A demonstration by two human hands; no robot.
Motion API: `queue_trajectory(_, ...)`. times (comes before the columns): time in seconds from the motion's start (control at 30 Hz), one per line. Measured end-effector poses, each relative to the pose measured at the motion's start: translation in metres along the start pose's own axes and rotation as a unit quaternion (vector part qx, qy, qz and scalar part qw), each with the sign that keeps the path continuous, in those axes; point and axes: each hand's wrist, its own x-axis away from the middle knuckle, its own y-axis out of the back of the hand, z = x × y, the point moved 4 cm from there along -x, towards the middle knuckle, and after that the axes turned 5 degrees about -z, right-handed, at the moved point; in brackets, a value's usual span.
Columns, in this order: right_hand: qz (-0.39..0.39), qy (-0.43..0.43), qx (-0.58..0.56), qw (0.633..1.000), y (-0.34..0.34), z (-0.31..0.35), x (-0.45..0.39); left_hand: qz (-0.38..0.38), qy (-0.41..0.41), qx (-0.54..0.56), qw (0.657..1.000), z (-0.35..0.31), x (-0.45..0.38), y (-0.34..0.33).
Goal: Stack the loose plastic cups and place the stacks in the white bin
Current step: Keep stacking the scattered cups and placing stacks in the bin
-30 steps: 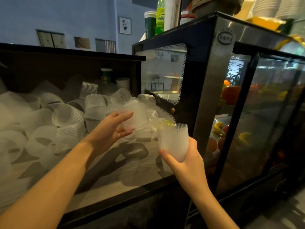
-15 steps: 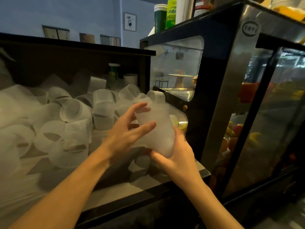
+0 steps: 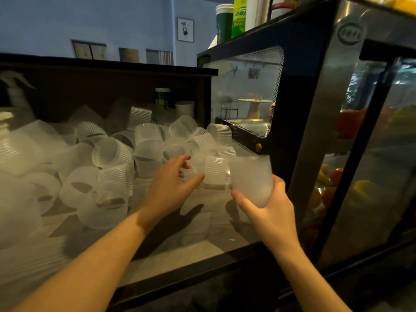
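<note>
Early stage. Right hand grips a short cup stack; left hand, fingers spread, reaches for a loose cup at 12 o'clock. Many cups unstacked; white bin unseen.

A stack of frosted, ribbed plastic cups stands upright, mouth up, just right of the heap. The loose cups — same translucent ribbed kind — lie tumbled across the tabletop, most on their sides, some inverted.
</note>
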Motion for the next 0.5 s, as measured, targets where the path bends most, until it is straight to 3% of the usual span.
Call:
queue_trajectory(0.1,-0.01,-0.005,-0.002,1.0,-0.001,-0.002,0.002,-0.032,-0.054,-0.089,0.994,-0.001,-0.018,0.0)
queue_trajectory(0.23,-0.015,-0.008,0.001,1.0,-0.004,-0.003,0.003,0.054,-0.21,-0.259,0.941,-0.015,-0.036,-0.022)
queue_trajectory(0.37,-0.024,-0.018,0.009,1.0,-0.005,-0.004,0.003,0.089,-0.206,-0.361,0.905,-0.016,-0.047,-0.048)
queue_trajectory(0.5,-0.028,-0.02,0.015,0.999,-0.005,-0.005,0.003,0.065,-0.181,-0.318,0.928,-0.007,-0.046,-0.054)
